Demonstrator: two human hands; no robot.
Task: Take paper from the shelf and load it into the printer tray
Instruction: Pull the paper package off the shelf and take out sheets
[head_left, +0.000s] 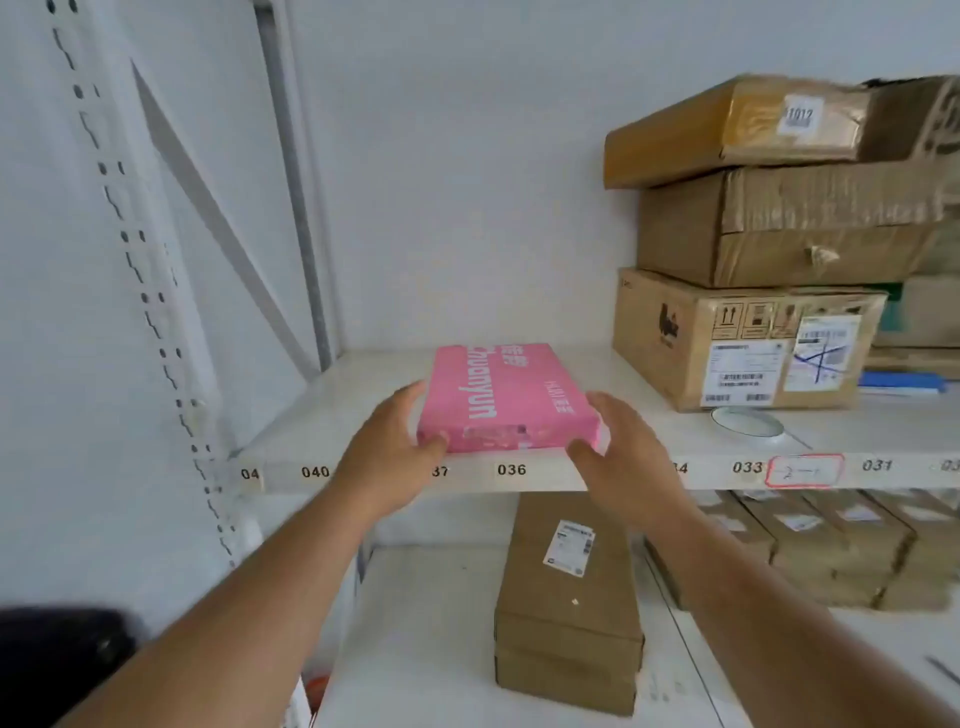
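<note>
A pink wrapped ream of paper (506, 395) with white lettering lies flat on the white shelf (322, 415), its near end at the shelf's front edge. My left hand (389, 457) grips its near left corner, thumb on the front face. My right hand (623, 452) holds its near right corner the same way. The printer and its tray are out of view.
Three stacked cardboard boxes (743, 338) stand on the same shelf to the right, with a white round lid (748, 423) in front. On the lower shelf sits a long brown box (566, 613) and more boxes (831, 551) at right. A perforated upright post (130, 260) stands at left.
</note>
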